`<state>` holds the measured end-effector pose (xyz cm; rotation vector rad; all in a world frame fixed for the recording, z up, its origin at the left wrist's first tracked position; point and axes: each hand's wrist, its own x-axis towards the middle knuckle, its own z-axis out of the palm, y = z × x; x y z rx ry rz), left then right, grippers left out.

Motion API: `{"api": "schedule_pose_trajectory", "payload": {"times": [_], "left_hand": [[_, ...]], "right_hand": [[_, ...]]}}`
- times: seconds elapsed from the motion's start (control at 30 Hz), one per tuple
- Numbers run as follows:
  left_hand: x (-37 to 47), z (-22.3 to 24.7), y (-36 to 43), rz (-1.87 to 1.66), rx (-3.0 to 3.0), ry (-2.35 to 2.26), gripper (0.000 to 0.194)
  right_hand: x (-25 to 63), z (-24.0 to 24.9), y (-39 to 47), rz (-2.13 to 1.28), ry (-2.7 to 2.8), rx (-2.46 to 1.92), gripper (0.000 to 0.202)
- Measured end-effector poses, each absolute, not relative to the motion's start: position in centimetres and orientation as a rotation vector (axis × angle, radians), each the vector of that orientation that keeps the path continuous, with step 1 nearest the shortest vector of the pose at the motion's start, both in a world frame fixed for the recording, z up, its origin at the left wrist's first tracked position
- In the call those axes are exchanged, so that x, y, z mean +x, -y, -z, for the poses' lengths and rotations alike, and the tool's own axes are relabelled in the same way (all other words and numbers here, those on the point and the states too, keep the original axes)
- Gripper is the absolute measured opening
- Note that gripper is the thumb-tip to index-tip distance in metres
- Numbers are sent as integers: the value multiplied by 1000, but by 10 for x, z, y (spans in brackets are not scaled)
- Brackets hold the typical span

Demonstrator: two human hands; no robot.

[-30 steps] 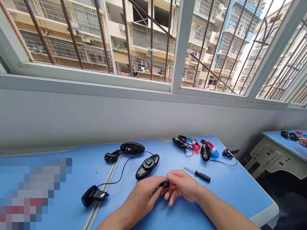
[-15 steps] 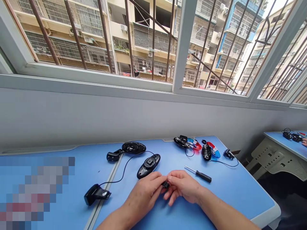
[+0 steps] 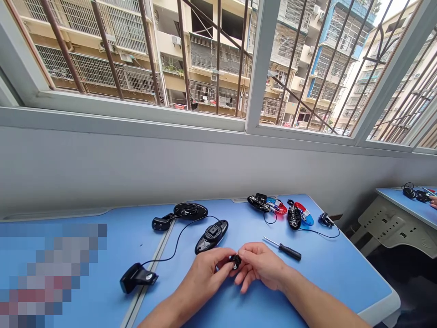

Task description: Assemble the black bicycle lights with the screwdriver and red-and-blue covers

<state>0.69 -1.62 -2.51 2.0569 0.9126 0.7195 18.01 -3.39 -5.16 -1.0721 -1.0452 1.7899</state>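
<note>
1. A small black part (image 3: 236, 261) is held above the near part of the blue table (image 3: 327, 282), between the two hands, and handwork on it is judged to be under way.
2. It is pinched between the thumb and fingers of the left hand (image 3: 205, 278). At its upper edge the thumb and forefinger of the right hand (image 3: 262, 266) are pressed together, with the other fingers loosely curled below.
3. The part is small and largely covered by fingers, so whether anything has been fastened to it or freed from it cannot be fairly told.
4. The part has not been set down, so this step is judged unfinished.
5. The screwdriver (image 3: 289, 252) is not in use; it lies just beyond the right hand, its tip pointed away.
6. Beyond the left hand, a black oval piece (image 3: 211, 237) is laid on the table, with a cord (image 3: 175, 246) running from near it to a black clip (image 3: 136, 278) at the left.
7. Farther back, a red and blue cover (image 3: 303, 214) is seen beside a black shell (image 3: 294, 217). The two do not appear to be closed together, so joining is judged not to be complete there.
</note>
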Motion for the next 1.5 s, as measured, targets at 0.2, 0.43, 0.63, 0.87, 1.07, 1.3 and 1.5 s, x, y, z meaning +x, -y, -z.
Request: {"api": "schedule_pose_trajectory", "payload": {"times": [0.2, 0.43, 0.63, 0.87, 1.07, 1.3, 1.5], "left_hand": [[8, 20, 18, -690, 1775, -874, 23], [10, 22, 14, -665, 1493, -888, 23], [11, 22, 14, -669, 1355, -887, 22], [10, 21, 15, -663, 1220, -843, 18], [10, 21, 13, -679, 1232, -880, 18], [11, 34, 8, -699, 1372, -1003, 17], [8, 36, 12, -959, 2023, -981, 23]], "right_hand": [[181, 50, 34, -1757, 1026, -1064, 55], [180, 45, 37, -1764, 957, -1116, 53], [178, 42, 39, -1745, 928, -1114, 51], [179, 43, 39, -1714, 975, -1088, 47], [182, 42, 39, -1687, 964, -1087, 40], [184, 37, 39, -1767, 911, -1085, 34], [186, 33, 43, -1863, 1050, -1270, 47]]}}
